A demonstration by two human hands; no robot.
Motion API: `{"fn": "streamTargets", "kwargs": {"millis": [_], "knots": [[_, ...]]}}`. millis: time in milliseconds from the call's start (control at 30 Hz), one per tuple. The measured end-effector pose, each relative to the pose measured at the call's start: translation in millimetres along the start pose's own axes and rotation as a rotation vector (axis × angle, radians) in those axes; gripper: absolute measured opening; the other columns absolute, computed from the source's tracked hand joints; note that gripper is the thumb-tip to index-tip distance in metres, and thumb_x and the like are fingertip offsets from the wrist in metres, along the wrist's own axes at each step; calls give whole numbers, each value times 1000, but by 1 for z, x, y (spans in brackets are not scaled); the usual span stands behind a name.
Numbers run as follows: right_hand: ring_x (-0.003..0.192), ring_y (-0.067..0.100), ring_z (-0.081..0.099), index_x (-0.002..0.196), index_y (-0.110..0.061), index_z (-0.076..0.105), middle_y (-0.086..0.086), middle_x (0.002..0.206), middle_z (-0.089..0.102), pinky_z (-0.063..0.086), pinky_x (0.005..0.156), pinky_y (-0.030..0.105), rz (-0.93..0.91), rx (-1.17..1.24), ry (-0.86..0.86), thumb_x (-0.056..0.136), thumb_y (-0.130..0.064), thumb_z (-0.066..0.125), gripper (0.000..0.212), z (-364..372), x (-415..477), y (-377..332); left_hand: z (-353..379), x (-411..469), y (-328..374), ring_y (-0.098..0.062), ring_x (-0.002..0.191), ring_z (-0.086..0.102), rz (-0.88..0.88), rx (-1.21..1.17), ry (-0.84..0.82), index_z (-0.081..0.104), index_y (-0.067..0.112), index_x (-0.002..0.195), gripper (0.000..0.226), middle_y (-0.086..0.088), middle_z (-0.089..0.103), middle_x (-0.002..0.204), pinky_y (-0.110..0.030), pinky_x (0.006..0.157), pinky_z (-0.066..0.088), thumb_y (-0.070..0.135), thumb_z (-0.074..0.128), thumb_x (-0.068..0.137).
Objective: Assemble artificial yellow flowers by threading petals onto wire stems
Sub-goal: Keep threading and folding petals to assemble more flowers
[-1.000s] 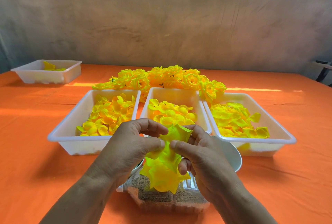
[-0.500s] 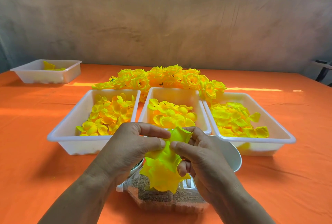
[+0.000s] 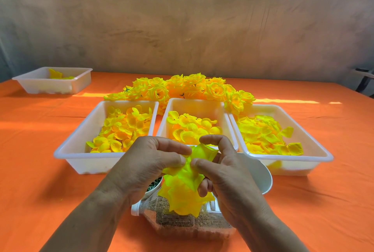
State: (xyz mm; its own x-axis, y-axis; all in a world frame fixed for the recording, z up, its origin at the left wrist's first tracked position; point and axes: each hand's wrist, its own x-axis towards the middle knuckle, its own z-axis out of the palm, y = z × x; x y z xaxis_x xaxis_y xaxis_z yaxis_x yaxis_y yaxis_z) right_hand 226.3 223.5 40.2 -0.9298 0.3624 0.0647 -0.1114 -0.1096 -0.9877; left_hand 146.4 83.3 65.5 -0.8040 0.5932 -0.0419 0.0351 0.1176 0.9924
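The half-built flower (image 3: pixel 185 189) sits just below the middle of the frame, caught between both hands. The left hand (image 3: pixel 145 168) and right hand (image 3: pixel 228 177) each pinch its upper petals with thumb and curled fingers, thumbs nearly meeting at the centre, so neither hand is really nearer. The bit that matters: the stack runs roughly up and down in the frame, top petal poking up past the right fingers and the wider layers hanging below the pinch. I'd guess the stem runs along that line, so the next petal would slide on along it too, but the wire is hidden, so I can't say which end is free. Right under the flower there's a clear tub (image 3: pixel 176 221) with brownish stuff in it, a small cup (image 3: pixel 156 183) of green bits peeking from under the left hand, and a white bowl (image 3: pixel 260 172) behind the right one, contents hidden. Further up, three white trays side by side: left tray (image 3: pixel 81 155), middle tray (image 3: pixel 194 106), right tray (image 3: pixel 293 157), all holding loose yellow petals. Behind them is a pile (image 3: pixel 182 87) of finished flowers, and at upper left a far tray (image 3: pixel 50 87) holding just a few petals.
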Motion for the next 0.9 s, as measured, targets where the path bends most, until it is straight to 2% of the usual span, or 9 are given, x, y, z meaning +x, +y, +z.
{"fn": "streamTargets", "kwargs": {"millis": [167,300,467,633,800,900], "knots": [[41,16,47,103,-35,62,19,85,52,41,37,23,-6,49,-50,84,9,59,48,2,-3,-4,0,1,-2,-8,69,69,-17,-38,-11,80,28,82,27,-1,77,83,-23,66,52,21,71,58],[40,19,44,93,-30,69,15,77,52,42,39,24,-9,31,-84,86,6,58,38,3,-5,-6,0,1,-3,-6,69,69,-13,-42,-10,80,30,81,23,1,77,85,-23,67,52,16,76,63],[40,20,45,87,-28,69,16,83,55,42,39,24,4,-4,-43,86,3,60,32,4,-6,-7,-1,1,-5,-10,78,71,-6,-58,6,81,30,82,27,1,78,89,-23,69,53,20,72,58],[37,20,48,84,-30,69,13,88,63,41,40,21,24,-8,-18,86,1,62,32,4,-7,-6,-2,1,-6,-9,74,70,11,-38,10,80,30,84,29,-1,77,86,-22,67,53,21,72,58],[36,19,49,84,-29,69,10,86,63,41,40,19,32,-16,8,85,1,64,31,4,-8,-7,-3,2,-7,-13,79,71,9,-32,11,80,30,87,31,-2,77,87,-29,74,54,22,73,58],[38,19,50,86,-29,69,10,86,64,42,40,21,33,-29,21,84,1,64,30,4,-8,-7,-2,3,-6,-14,79,70,6,-51,10,80,29,86,31,-2,77,88,-26,70,53,21,74,57]]}}
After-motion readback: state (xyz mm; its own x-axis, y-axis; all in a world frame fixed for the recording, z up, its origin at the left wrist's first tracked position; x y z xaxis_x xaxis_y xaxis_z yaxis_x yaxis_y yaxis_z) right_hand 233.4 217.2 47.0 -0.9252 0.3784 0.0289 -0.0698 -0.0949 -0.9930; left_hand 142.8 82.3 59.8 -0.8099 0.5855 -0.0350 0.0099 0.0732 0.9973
